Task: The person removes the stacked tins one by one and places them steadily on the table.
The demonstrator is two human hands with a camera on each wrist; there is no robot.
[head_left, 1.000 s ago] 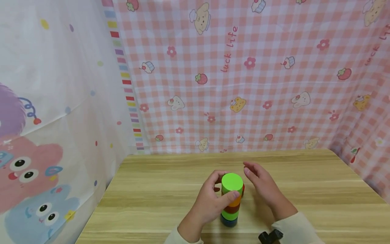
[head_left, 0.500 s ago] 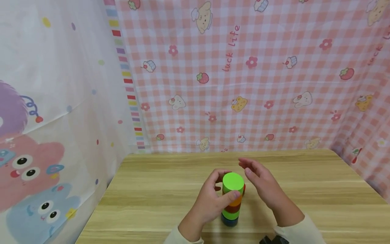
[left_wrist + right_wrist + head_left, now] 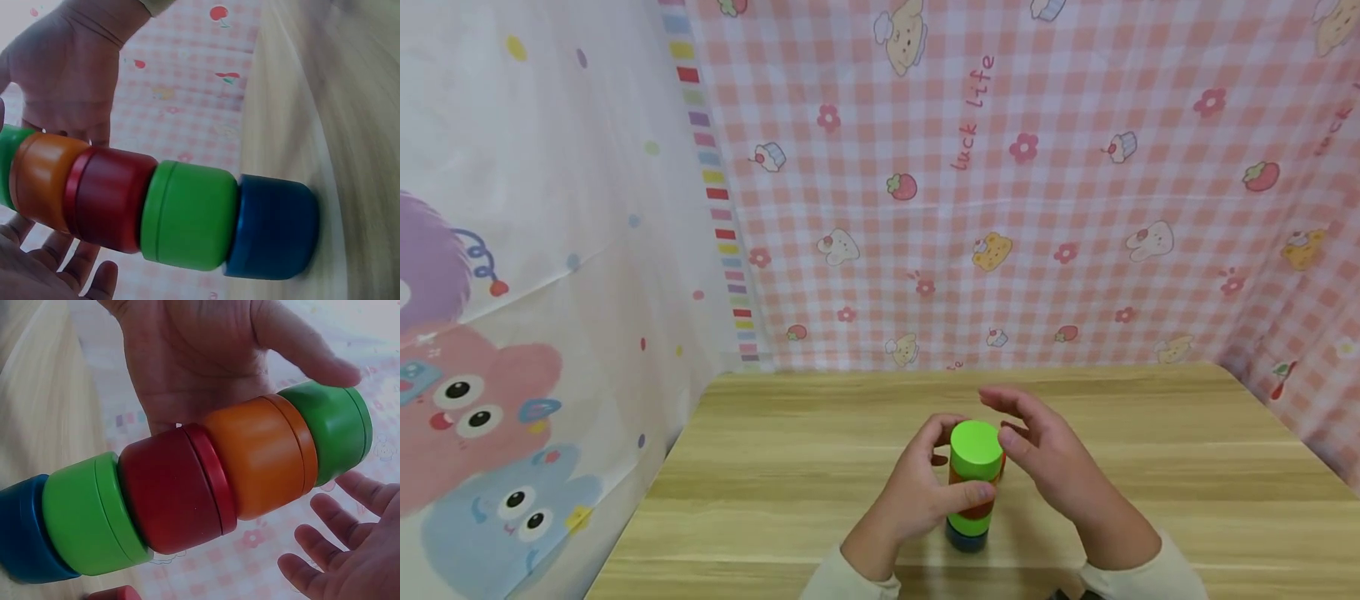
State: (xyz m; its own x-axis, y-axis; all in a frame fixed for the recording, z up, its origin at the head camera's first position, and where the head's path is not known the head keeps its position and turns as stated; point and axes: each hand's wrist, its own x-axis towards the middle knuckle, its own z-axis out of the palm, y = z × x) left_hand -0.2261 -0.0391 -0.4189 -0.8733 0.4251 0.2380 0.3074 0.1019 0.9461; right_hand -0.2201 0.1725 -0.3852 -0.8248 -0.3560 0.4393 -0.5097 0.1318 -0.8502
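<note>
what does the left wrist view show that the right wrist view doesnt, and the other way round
Only the left wrist view: the blue piece in full, and a sliver of sleeve.

Only the right wrist view: the top end of the upper green piece, and something red at the bottom edge, too cropped to identify.

Both: the stack with its red, orange and lower green pieces, parts of the left hand and right hand, the table and the checked cloth.

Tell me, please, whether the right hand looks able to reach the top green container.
Probably yes: the right hand is close beside the top green container, whose top is uncovered, and the left hand is mostly on the opposite side.
</note>
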